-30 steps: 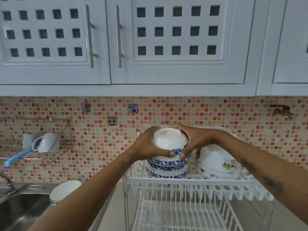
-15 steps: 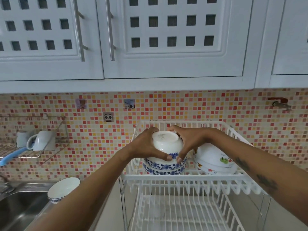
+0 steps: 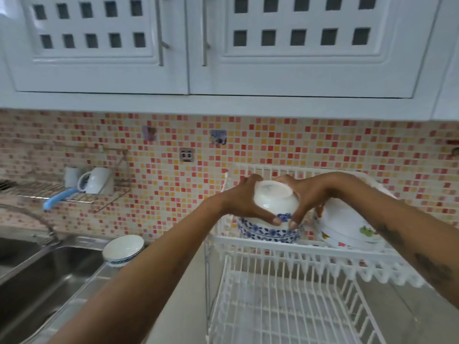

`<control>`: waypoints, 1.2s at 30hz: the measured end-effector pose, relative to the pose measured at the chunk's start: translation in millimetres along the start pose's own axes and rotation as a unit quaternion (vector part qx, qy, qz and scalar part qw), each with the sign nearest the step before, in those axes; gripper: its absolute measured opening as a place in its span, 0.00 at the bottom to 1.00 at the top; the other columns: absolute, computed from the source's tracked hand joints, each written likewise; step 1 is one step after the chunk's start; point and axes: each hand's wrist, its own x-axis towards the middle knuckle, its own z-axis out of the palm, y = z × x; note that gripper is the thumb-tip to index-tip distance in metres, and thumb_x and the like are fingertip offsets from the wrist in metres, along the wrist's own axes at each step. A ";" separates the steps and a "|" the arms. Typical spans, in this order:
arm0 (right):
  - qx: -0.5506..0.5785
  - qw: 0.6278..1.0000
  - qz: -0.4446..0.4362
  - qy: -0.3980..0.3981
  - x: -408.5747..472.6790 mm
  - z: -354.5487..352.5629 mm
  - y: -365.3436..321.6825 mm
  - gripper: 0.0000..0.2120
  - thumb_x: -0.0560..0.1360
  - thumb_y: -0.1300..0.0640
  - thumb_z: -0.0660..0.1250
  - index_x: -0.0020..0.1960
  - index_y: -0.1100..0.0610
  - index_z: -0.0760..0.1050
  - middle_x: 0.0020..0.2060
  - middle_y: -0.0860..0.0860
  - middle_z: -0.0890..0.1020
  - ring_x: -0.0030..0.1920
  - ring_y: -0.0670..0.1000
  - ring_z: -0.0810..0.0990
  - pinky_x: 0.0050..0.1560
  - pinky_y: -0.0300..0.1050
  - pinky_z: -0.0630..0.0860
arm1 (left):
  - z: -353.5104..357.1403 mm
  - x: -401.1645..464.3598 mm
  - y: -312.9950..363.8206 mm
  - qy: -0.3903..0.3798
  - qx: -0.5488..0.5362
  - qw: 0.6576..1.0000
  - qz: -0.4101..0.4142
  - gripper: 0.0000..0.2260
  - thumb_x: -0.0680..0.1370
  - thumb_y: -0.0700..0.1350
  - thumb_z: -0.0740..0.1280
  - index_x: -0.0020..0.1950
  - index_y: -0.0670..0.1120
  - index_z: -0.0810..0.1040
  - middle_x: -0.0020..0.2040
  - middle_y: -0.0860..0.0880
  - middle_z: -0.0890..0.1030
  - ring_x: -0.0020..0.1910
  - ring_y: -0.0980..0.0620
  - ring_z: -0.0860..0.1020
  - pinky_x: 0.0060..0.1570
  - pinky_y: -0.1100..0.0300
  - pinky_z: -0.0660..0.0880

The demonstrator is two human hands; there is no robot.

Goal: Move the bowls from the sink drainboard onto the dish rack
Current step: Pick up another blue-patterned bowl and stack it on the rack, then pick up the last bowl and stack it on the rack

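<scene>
Forearms reach forward from the bottom of my view, both stretched out toward the upper tier of the white dish rack, the left coming in from low left and the right crossing in from the right edge with its wrist bent inward. My left hand cups the left flank of an upturned blue-patterned bowl, thumb low along the blue band and fingers wrapped behind the foot. My right hand mirrors it on the other flank, its fingers curled narrow around the wall and the tips pressing near the rim. Between them the bowl sits base up, tilted slightly toward me, on top of a stack of blue-patterned bowls standing on that upper tier; I cannot tell whether it is fully seated on the one below. Just beside the stack, to the right, white bowls with a painted motif lean upside down on the same tier. One more blue-rimmed bowl rests mouth up on the steel drainboard, at the near corner of the sink, well apart from the rack.
</scene>
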 end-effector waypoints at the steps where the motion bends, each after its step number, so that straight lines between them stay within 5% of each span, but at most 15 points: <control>1: -0.029 1.000 0.011 -0.005 -1.8 -2.0 -5.3 0.64 0.56 0.43 0.82 0.75 0.39 0.39 0.75 0.48 0.58 0.68 0.53 0.66 0.47 0.42 0.79 | -1.5 -2.2 1.6 -0.005 0.021 1.000 0.001 0.53 0.58 0.66 0.77 0.75 0.55 0.53 0.74 0.50 0.59 0.71 0.46 0.64 0.69 0.48 0.68; 3: -0.091 0.996 0.026 -0.002 -4.0 -9.0 -18.5 0.68 0.57 0.42 0.81 0.76 0.43 0.32 0.78 0.50 0.52 0.75 0.56 0.58 0.67 0.50 0.70 | -6.0 -7.2 5.0 0.002 0.052 0.998 0.018 0.54 0.60 0.66 0.76 0.78 0.53 0.50 0.78 0.49 0.53 0.76 0.43 0.58 0.73 0.46 0.61; 5: -0.118 0.993 0.017 0.016 -8.4 -19.8 -36.5 0.70 0.57 0.42 0.81 0.75 0.45 0.29 0.79 0.50 0.47 0.78 0.55 0.51 0.75 0.51 0.59 | -15.4 -14.9 8.1 0.026 0.043 0.998 0.042 0.53 0.64 0.63 0.76 0.79 0.52 0.48 0.80 0.48 0.50 0.77 0.43 0.56 0.73 0.46 0.59; 11: -0.125 0.981 -0.094 0.112 -22.7 -43.5 -104.5 0.60 0.65 0.47 0.78 0.78 0.47 0.35 0.79 0.48 0.45 0.79 0.51 0.49 0.75 0.46 0.50 | -71.6 -47.7 -17.6 0.100 -0.030 0.994 0.038 0.43 0.71 0.60 0.71 0.79 0.49 0.53 0.79 0.44 0.55 0.76 0.42 0.59 0.73 0.45 0.61; 17: -0.093 0.947 -0.205 0.229 -2.4 -47.4 -189.3 0.39 0.74 0.47 0.70 0.78 0.50 0.54 0.78 0.52 0.59 0.75 0.54 0.62 0.73 0.49 0.58 | -125.2 -98.4 -104.0 0.098 -0.059 0.993 -0.023 0.26 0.78 0.60 0.62 0.71 0.47 0.68 0.68 0.47 0.72 0.63 0.48 0.73 0.58 0.51 0.75; 19: -0.106 0.950 -0.207 0.207 13.8 -46.6 -221.3 0.35 0.74 0.44 0.68 0.76 0.51 0.59 0.76 0.52 0.64 0.73 0.54 0.66 0.72 0.52 0.63 | -135.6 -113.7 -136.3 0.048 -0.104 0.989 -0.097 0.24 0.79 0.63 0.56 0.69 0.50 0.70 0.64 0.46 0.73 0.60 0.46 0.73 0.53 0.50 0.75; 22: -0.140 0.960 -0.203 0.136 42.5 -40.4 -269.6 0.31 0.74 0.42 0.66 0.74 0.50 0.64 0.66 0.50 0.76 0.62 0.52 0.77 0.63 0.50 0.71 | -141.3 -131.5 -185.8 -0.032 -0.150 0.956 -0.249 0.32 0.78 0.67 0.50 0.74 0.48 0.67 0.76 0.44 0.65 0.75 0.39 0.62 0.66 0.36 0.66; 25: -0.105 0.962 -0.232 0.097 77.2 -31.3 -311.5 0.26 0.75 0.43 0.67 0.70 0.49 0.68 0.51 0.45 0.80 0.49 0.45 0.81 0.51 0.45 0.76 | -138.4 -145.2 -234.3 -0.024 -0.173 0.943 -0.283 0.33 0.78 0.68 0.47 0.71 0.47 0.70 0.74 0.44 0.68 0.73 0.39 0.66 0.65 0.38 0.67; 30: -0.095 0.977 -0.191 0.006 144.9 -15.0 -361.1 0.23 0.76 0.44 0.66 0.68 0.52 0.71 0.55 0.49 0.81 0.51 0.50 0.82 0.50 0.48 0.78 | -133.8 -165.6 -313.0 0.086 -0.275 0.906 -0.312 0.28 0.78 0.67 0.48 0.58 0.49 0.77 0.65 0.44 0.77 0.60 0.42 0.76 0.55 0.47 0.75; 36: -0.019 0.986 -0.128 -0.102 230.5 51.4 -380.7 0.26 0.79 0.44 0.59 0.74 0.52 0.64 0.72 0.54 0.70 0.70 0.57 0.71 0.69 0.58 0.68 | -116.2 -179.0 -388.9 0.124 -0.368 0.840 -0.378 0.27 0.81 0.64 0.48 0.51 0.45 0.77 0.54 0.43 0.77 0.52 0.44 0.76 0.48 0.52 0.74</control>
